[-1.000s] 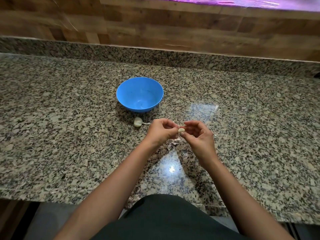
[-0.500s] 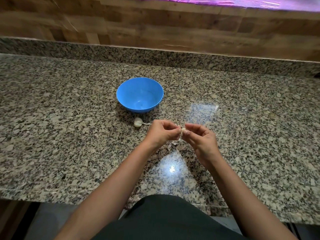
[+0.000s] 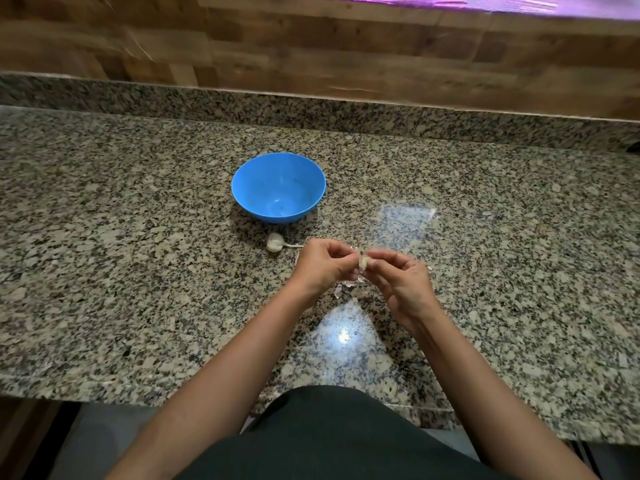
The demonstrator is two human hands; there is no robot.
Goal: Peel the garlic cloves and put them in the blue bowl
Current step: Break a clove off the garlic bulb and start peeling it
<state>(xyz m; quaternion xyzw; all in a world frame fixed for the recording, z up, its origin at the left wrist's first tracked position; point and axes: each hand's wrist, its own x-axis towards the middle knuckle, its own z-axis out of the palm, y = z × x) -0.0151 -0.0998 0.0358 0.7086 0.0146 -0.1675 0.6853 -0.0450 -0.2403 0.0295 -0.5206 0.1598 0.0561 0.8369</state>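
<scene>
Early going here: left hand and right hand each keep a pinching grip on one garlic clove above the desk, skin flakes beneath, a second clove waiting unpeeled near the blue bowl, which looks empty.

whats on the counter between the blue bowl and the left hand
Head view: a loose garlic clove with a thin stalk lies on the counter between the blue bowl and the left hand, apart from the bowl.
</scene>
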